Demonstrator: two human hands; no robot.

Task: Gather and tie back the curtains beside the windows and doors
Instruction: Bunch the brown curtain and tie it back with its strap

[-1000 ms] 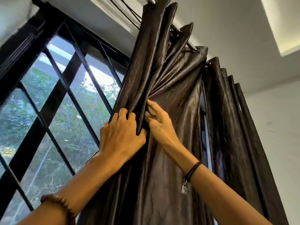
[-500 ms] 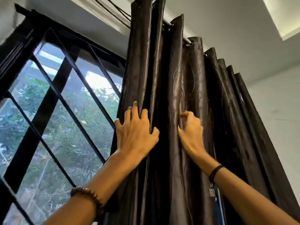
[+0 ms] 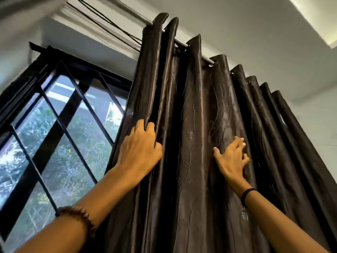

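Head view: left hand (image 3: 140,148) grips the leftmost fold of the curtain (image 3: 197,125), right hand (image 3: 230,158) lies spread on a pleat; ungathered vertical pleats hang to its right

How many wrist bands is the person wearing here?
2: a brown beaded bracelet on the left wrist, lower left, and a thin black cord band on the right wrist, lower right. Further up the arms is out of frame.
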